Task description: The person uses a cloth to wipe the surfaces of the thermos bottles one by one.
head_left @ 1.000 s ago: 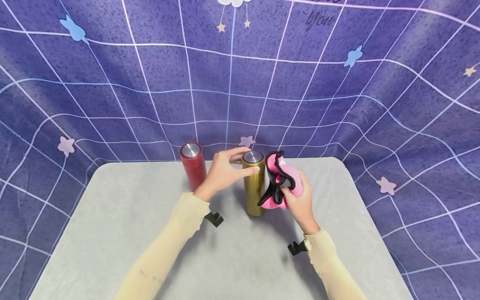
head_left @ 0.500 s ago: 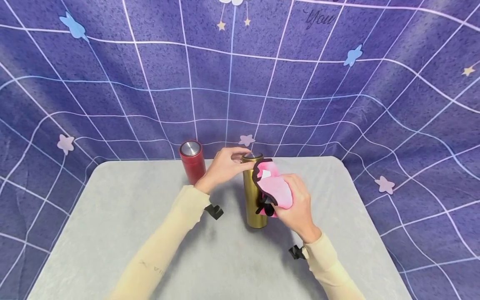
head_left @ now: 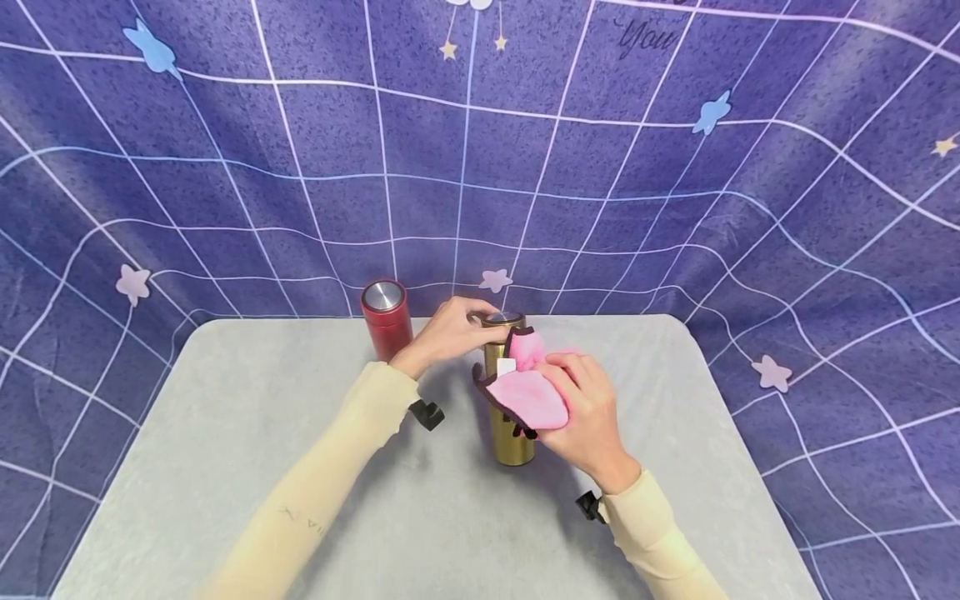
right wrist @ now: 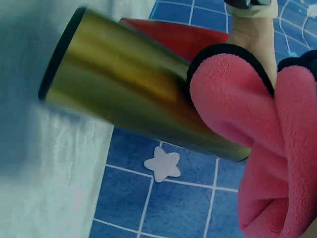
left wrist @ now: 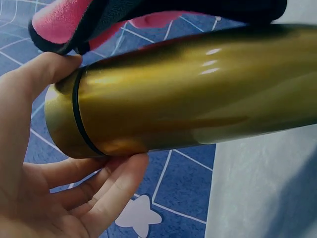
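A gold thermos [head_left: 514,446] with a black ring below its cap is in the middle of the table. My left hand [head_left: 453,327] holds it at the cap, thumb on one side and fingers on the other, as the left wrist view [left wrist: 54,144] shows. My right hand [head_left: 588,408] grips a bunched pink cleaning cloth [head_left: 528,396] with black edging and a white tag. The cloth lies across the front of the gold thermos and hides part of its body. Whether the thermos's base touches the table I cannot tell.
A red thermos [head_left: 387,321] with a steel-topped lid stands behind my left wrist. The pale grey table [head_left: 225,400] ends at a purple-blue grid-patterned curtain [head_left: 420,200], which surrounds it at the back and sides. Black camera mounts [head_left: 427,414] sit at both wrists.
My right hand has brought the cloth leftward, from beside the gold thermos onto its front. The thermos's base has shifted toward me. My left hand keeps its hold on the cap.
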